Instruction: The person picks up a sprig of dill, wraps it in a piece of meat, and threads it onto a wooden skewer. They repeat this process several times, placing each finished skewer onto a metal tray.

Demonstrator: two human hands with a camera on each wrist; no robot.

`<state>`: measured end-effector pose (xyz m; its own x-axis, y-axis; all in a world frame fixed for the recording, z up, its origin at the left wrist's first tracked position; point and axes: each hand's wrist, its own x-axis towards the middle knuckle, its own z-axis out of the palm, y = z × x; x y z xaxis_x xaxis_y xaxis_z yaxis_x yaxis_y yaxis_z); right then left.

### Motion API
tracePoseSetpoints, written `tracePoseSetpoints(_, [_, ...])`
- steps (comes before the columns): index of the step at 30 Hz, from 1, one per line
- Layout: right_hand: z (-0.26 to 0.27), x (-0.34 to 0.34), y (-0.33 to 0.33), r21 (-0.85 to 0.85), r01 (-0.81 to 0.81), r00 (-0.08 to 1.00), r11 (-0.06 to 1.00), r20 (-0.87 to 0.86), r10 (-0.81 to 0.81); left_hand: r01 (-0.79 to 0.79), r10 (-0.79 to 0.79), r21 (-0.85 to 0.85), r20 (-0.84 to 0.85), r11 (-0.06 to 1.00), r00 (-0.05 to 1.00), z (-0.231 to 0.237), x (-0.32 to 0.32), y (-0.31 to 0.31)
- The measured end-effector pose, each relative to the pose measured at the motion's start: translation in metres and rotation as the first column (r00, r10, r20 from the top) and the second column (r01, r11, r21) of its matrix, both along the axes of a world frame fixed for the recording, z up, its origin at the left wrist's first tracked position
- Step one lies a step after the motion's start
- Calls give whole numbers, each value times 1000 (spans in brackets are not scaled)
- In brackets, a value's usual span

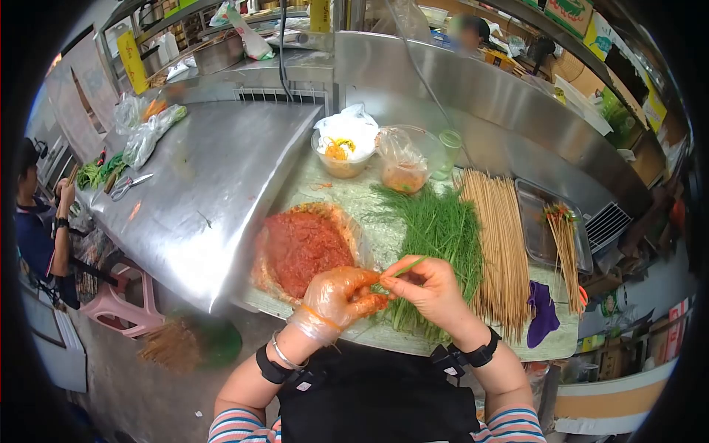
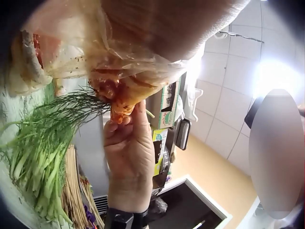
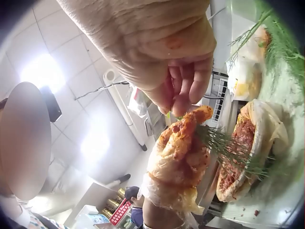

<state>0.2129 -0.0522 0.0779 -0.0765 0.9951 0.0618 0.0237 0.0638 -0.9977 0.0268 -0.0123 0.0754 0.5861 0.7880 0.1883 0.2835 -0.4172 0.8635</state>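
My left hand (image 1: 336, 299) wears a clear plastic glove with a rubber band at the wrist, its fingertips smeared with red paste. Bare, my right hand (image 1: 432, 292) meets it fingertip to fingertip. Both pinch a dill sprig (image 1: 405, 267), whose feathery fronds (image 3: 233, 150) hang out beyond the gloved fingers in the right wrist view. Left of the hands sits a plastic-lined bowl (image 1: 360, 247) of red minced meat (image 1: 306, 247). A heap of dill (image 1: 443, 236) lies just behind my right hand, its pale stems (image 2: 40, 176) showing in the left wrist view.
Beside the dill lie many bamboo skewers (image 1: 498, 258), then a clear tray (image 1: 535, 247) with filled skewers (image 1: 565, 244) and a purple cloth (image 1: 543, 316). Behind stand two plastic bowls, one with a white bag (image 1: 351, 133). Scissors (image 1: 129, 186) rest on the steel counter (image 1: 199, 177). A person (image 1: 44, 229) is at left.
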Motion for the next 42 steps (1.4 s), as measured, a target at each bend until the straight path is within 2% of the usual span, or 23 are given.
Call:
tracePoseSetpoints(4, [-4, -1, 2, 15, 9, 999, 1000, -41, -9, -34, 36, 98, -25, 995, 999, 0, -1, 0])
tracePoseSetpoints(7, [-6, -3, 2, 20, 23, 998, 1000, -54, -22, -45, 50, 96, -49, 994, 998, -12, -3, 2])
tracePoseSetpoints(10, [-9, -5, 0, 32, 63, 991, 998, -124, -58, -81, 111, -165, 181, 983, 977, -32, -5, 3])
tracePoseSetpoints(11, [-12, -6, -1, 53, 69, 991, 996, -116, -62, -10, 110, -319, 298, 948, 948, -34, -7, 4])
tracePoseSetpoints(13, [-22, -7, -2, 95, 83, 992, 992, -102, -74, 185, 161, -565, 507, 804, 847, -27, -10, 3])
tracePoseSetpoints(16, [-30, -13, -3, 122, 90, 991, 988, -111, -76, 175, 220, -635, 493, 752, 842, -22, -10, 1])
tracePoseSetpoints(19, [-19, -14, -2, 94, 131, 990, 987, -65, -125, 80, 232, -596, 428, 799, 873, -28, -13, 4])
tracePoseSetpoints(22, [-11, 17, 11, 302, 255, 964, 919, -9, -265, -55, 225, -454, 330, 889, 917, -29, -19, 8])
tracePoseSetpoints(23, [-1, 27, 9, 274, 123, 973, 954, 153, -170, -35, 175, -403, 315, 914, 933, -28, -21, 8])
tracePoseSetpoints(25, [20, 21, 8, 172, -91, 952, 981, 304, 35, 25, 61, -305, 272, 952, 960, -22, -24, 8])
tracePoseSetpoints(27, [20, 15, 12, 97, -281, 883, 955, 415, 218, 60, -53, -45, 124, 997, 991, -14, -23, 10])
tracePoseSetpoints(28, [15, 12, 14, 83, -326, 854, 942, 452, 256, 88, -93, 92, 49, 992, 995, -9, -23, 10])
tracePoseSetpoints(29, [10, 10, 18, 68, -376, 820, 924, 489, 298, 107, -107, 7, 11, 994, 994, -4, -23, 9])
tracePoseSetpoints(31, [0, 9, 25, 38, -476, 758, 878, 523, 389, 139, -143, 85, 41, 987, 989, -1, -23, 8])
tracePoseSetpoints(32, [-1, 8, 26, 39, -459, 771, 888, 514, 376, 149, -157, 125, 52, 981, 986, 0, -24, 9])
tracePoseSetpoints(35, [0, 3, 21, 56, -381, 818, 923, 485, 309, 62, -34, -155, 178, 986, 983, -18, -29, 6])
tracePoseSetpoints(37, [1, -1, 17, 92, -290, 858, 953, 466, 216, 18, 109, -343, 349, 939, 931, -23, -26, 1])
tracePoseSetpoints(40, [-11, -7, 14, 11, -104, 977, 995, 190, 100, 18, 276, -539, 459, 842, 845, -36, -21, -1])
tracePoseSetpoints(42, [-21, -12, 13, -66, -111, 985, 992, -143, 100, 14, 324, -590, 463, 807, 825, -44, -18, -2])
